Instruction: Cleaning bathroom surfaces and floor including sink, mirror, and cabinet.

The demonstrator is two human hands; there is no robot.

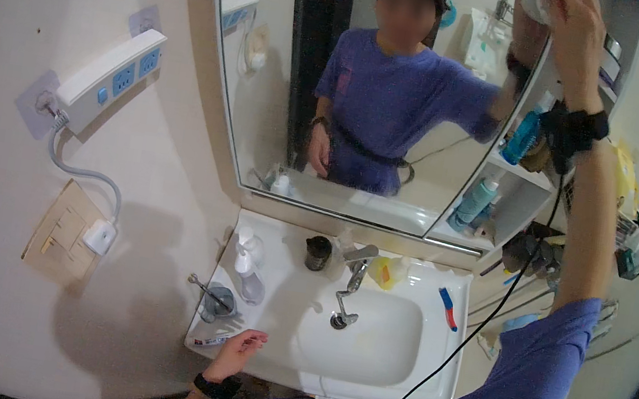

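Note:
My right hand (574, 27) is raised high to the upper right edge of the mirror (273, 69). Its fingers press a white crumpled wad (537, 1), cloth or paper, against the glass; I cannot tell which. Low at the front left of the white sink (279, 359), my left hand (237, 352) holds nothing, its fingers loosely stretched over the rim. Closest to it are a toothpaste tube (213, 340) and a grey cup (219, 304) with a toothbrush leaning out. My reflection stands in the mirror.
Pump bottles (248, 276) line the sink's left side. Behind the basin are a dark cup (318, 253), the faucet (354, 283) and a yellow bottle (388, 272). A red-and-blue brush (448, 309) lies right. Open shelves (488, 233) hold bottles. A black cable (482, 327) hangs from my right wrist.

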